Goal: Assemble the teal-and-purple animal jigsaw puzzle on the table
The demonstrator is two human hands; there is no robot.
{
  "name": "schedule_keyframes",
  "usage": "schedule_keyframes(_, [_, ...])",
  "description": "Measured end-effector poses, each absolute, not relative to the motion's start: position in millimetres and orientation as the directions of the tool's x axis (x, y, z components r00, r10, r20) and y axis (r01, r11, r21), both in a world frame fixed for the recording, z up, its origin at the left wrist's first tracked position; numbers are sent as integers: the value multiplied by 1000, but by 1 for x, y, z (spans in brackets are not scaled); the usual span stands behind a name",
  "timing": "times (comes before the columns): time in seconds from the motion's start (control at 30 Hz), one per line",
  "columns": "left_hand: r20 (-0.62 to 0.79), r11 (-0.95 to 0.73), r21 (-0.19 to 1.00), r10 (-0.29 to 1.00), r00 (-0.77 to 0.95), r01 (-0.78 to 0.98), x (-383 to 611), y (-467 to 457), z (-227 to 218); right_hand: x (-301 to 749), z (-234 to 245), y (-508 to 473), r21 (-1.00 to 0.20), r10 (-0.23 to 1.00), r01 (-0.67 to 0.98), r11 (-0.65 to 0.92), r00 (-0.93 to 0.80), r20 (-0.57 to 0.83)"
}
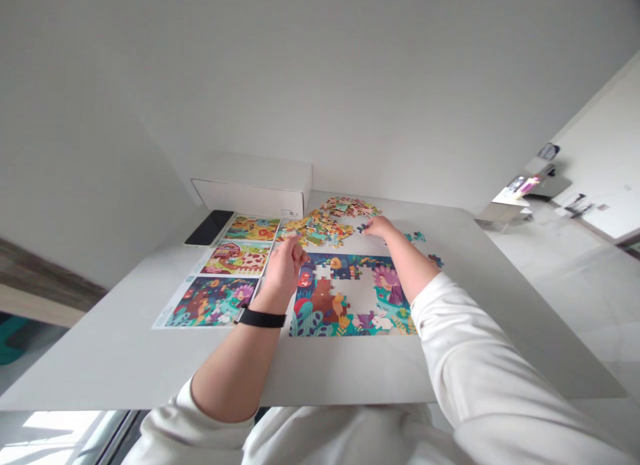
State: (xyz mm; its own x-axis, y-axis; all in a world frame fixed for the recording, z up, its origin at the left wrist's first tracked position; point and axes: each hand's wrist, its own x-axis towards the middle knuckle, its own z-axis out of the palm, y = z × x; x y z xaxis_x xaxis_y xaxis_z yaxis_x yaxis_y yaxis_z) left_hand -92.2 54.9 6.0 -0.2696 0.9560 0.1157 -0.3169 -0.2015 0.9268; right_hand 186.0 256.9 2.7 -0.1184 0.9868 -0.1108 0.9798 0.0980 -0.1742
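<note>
On the table lies a partly assembled jigsaw puzzle (323, 301) with colourful animals and plants. There is a gap in its middle and a smaller one near the upper left. My left hand (287, 263), a black band on its wrist, is curled closed over the puzzle's upper left edge. Whether anything is inside its fingers is hidden. Beyond the puzzle's top edge, my right hand (379, 226) pinches a dark puzzle piece (361, 229). Just left of that hand is a heap of yellowish loose pieces (323, 230). Behind it lies a pinkish heap (350, 206).
A printed sheet (213, 303) with three pictures lies left of the puzzle, a black phone (209, 227) at its upper corner. A white box (255, 185) stands against the wall. Loose teal pieces (416, 237) and a dark one (436, 259) lie by my right forearm.
</note>
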Motion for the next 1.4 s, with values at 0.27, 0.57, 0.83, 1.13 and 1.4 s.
schedule_keyframes(0.27, [89, -162, 945, 964, -252, -283, -86, 57, 0, 190, 5, 236, -465, 999, 885, -16, 30, 23])
schedule_keyframes(0.57, [105, -146, 945, 983, -152, -292, -78, 50, 0, 178, 25, 141, -983, 991, 173, 63, -127, 42])
schedule_keyframes(0.83, [51, -39, 989, 996, 78, -143, -64, 38, 2, 149, 12, 73, -999, 990, 11, 41, -137, 39])
schedule_keyframes(1.13, [90, -90, 995, 996, 10, 47, -68, 42, -7, 144, -19, 68, -960, 967, 181, 215, -178, 183])
schedule_keyframes(1.4, [101, -98, 992, 994, -32, 83, -73, 52, -15, 146, -24, 63, -652, 779, 436, 621, -250, 575])
